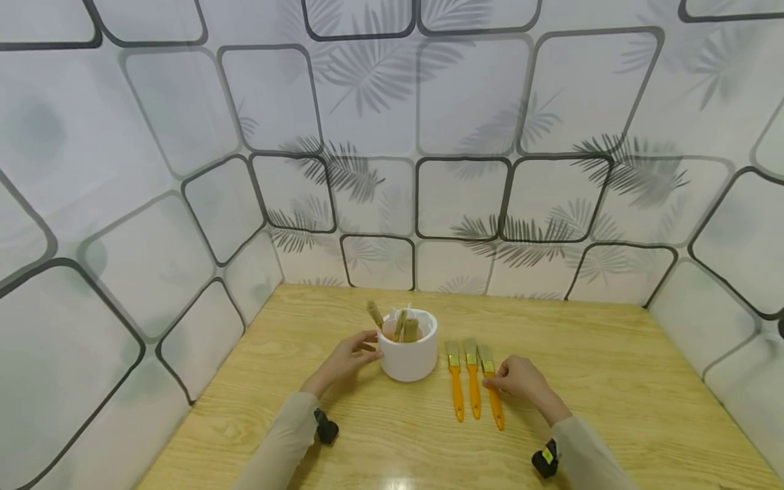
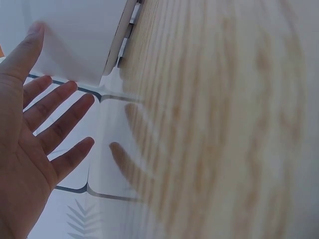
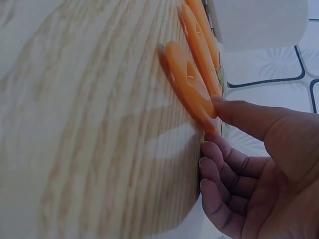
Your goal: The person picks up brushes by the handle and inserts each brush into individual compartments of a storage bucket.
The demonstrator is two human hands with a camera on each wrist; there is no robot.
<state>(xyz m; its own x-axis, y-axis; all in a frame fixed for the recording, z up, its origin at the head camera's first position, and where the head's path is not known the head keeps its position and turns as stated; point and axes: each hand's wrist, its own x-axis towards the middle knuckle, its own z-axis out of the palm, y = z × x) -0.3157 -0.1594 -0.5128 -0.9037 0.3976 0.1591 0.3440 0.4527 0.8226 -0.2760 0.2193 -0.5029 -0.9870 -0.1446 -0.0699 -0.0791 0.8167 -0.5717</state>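
A white round tub (image 1: pixel 409 359) stands on the table, with several brushes (image 1: pixel 410 330) in it, bristle ends up. My left hand (image 1: pixel 348 359) is at the tub's left side, its thumb against the wall and its fingers spread and nearly straight in the left wrist view. To the tub's right, three paintbrushes with orange handles lie side by side, bristles pointing away. My right hand (image 1: pixel 522 378) pinches the handle of the rightmost paintbrush (image 1: pixel 495 401) between thumb and forefinger. In the right wrist view that orange handle (image 3: pixel 185 92) lies close along the tabletop.
The left paintbrush (image 1: pixel 456 391) and middle paintbrush (image 1: pixel 474 389) lie between the tub and my right hand. A patterned curtain (image 1: pixel 459 265) hangs along the back and both sides of the wood-grain table (image 1: pixel 392 429).
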